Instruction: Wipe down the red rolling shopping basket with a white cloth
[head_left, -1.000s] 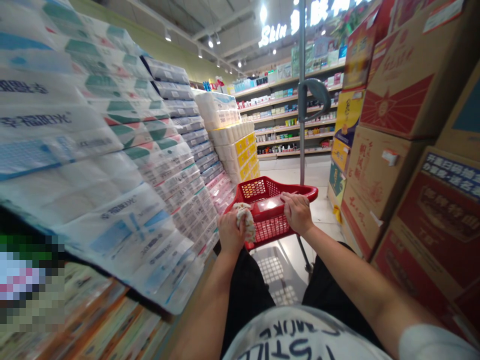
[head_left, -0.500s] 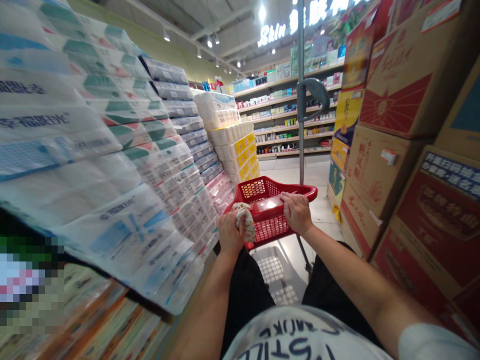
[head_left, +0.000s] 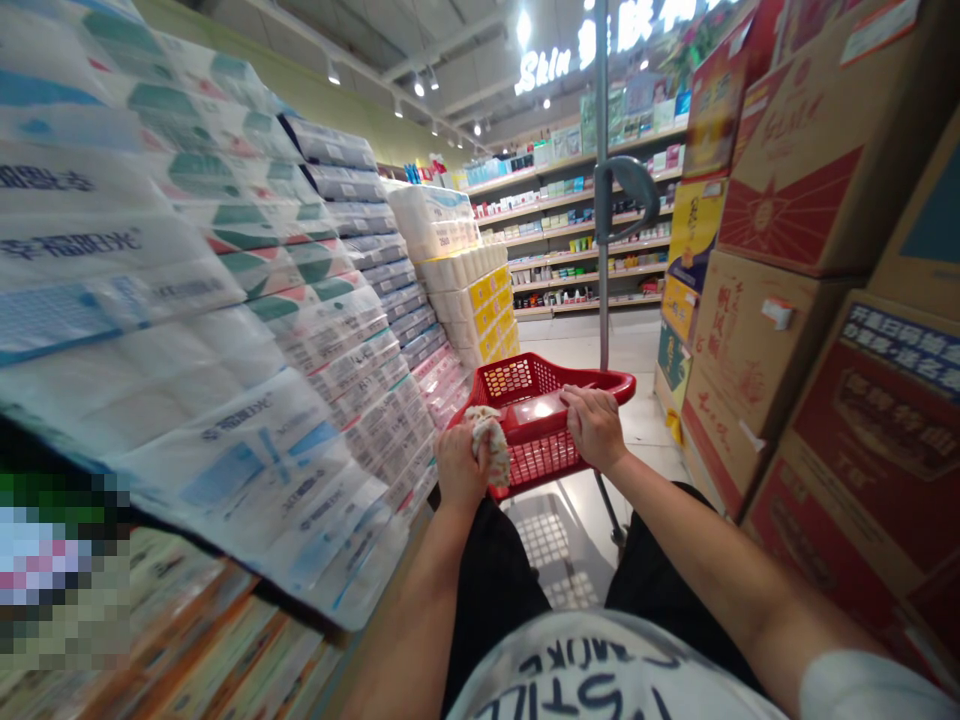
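A red plastic shopping cart (head_left: 517, 378) stands in front of me in a store aisle. My left hand (head_left: 459, 466) is closed at the cart's near left corner, with a crumpled white cloth (head_left: 491, 436) in its fingers. My right hand (head_left: 595, 424) is wrapped over the cart's near rim on the right. A red flat object lies inside the basket between my hands. A lower white wire tray (head_left: 551, 545) shows beneath the basket.
Stacked packs of toilet paper (head_left: 247, 300) wall the left side. Cardboard boxes (head_left: 817, 270) are piled high on the right. A metal pole (head_left: 601, 190) rises beyond the cart. Product shelves (head_left: 577, 240) cross the aisle's far end, with pale floor (head_left: 622, 350) before them.
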